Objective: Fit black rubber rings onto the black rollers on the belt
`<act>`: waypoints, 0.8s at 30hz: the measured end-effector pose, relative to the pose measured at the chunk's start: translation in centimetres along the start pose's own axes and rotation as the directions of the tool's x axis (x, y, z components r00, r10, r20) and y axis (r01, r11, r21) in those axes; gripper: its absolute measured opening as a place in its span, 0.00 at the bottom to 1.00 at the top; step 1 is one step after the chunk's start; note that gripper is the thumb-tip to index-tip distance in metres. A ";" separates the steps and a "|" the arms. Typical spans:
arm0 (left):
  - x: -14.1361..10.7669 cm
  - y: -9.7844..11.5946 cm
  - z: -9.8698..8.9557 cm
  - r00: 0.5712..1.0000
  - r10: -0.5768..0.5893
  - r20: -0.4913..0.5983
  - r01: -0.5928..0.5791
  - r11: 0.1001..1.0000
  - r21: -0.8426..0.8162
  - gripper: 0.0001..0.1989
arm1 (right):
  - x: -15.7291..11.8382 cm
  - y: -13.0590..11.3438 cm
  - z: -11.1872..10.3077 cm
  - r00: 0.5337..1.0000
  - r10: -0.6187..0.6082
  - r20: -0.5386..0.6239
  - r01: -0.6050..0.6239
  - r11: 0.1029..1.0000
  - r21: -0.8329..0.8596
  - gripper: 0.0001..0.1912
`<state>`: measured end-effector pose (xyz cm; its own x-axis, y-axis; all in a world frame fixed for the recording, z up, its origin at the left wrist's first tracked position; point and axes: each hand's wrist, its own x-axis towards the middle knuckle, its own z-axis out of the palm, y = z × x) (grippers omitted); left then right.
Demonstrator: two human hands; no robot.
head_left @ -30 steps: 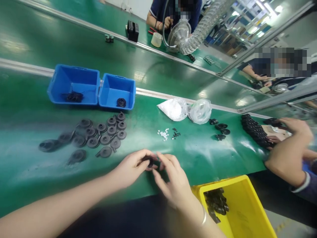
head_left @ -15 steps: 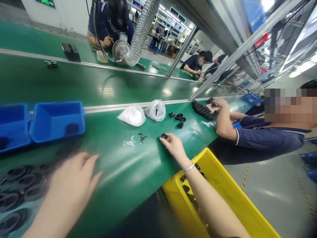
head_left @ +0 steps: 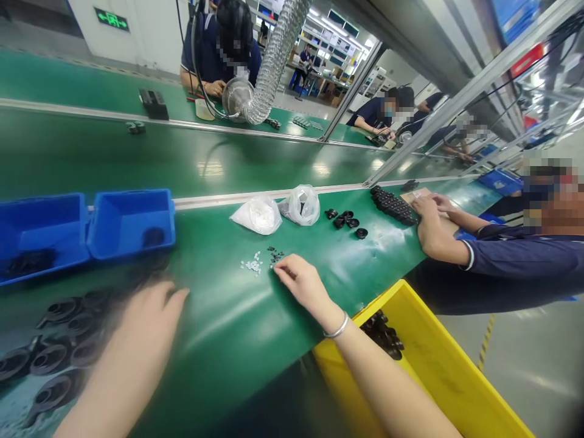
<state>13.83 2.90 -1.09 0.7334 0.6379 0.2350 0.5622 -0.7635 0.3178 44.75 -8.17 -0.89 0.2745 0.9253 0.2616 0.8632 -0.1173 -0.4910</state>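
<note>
My right hand [head_left: 303, 285] is over the green bench with thumb and fingertips pinched together, beside a small pile of tiny black pieces [head_left: 275, 254]. Whatever lies between those fingertips is too small to make out. Tiny white pieces [head_left: 252, 265] are scattered just left of that pile. My left hand [head_left: 148, 322] is smeared by motion, its thumb apart from the other fingers. A blurred dark shape lies at its fingertips, so its grip is unclear. Beside it, several black round parts with stems [head_left: 50, 359] lie in rows. Several small black cup-shaped parts [head_left: 353, 223] sit beyond my right hand.
Two blue bins [head_left: 132, 250] stand at the left. A white-filled plastic bag [head_left: 258, 214] and a second clear bag [head_left: 306, 207] lie mid-bench. A yellow crate [head_left: 420, 322] with black parts borders the near edge. A co-worker's arms [head_left: 438, 237] work at the right.
My right hand has moved left to the tiny black pieces; the black part it held no longer shows in it. A black cup now lies at the group's near right end. The view shifted slightly.
</note>
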 end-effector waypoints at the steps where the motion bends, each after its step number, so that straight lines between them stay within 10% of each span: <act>1: 0.1 0.1 0.2 1.000 0.018 0.011 -0.018 1.000 0.009 0.19 | -0.2 -0.8 0.6 1.000 -0.024 0.010 0.024 1.000 -0.001 0.05; 24: 1.5 -1.0 -2.5 0.970 -0.240 0.030 0.211 0.899 0.385 0.13 | -0.1 -0.4 1.6 1.000 -0.025 -0.007 0.025 0.999 0.038 0.07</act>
<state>13.40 4.94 1.28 0.5880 0.7993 0.1243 0.8067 -0.5906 -0.0181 43.66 -7.65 -2.06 0.2555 0.9256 0.2793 0.8534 -0.0801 -0.5151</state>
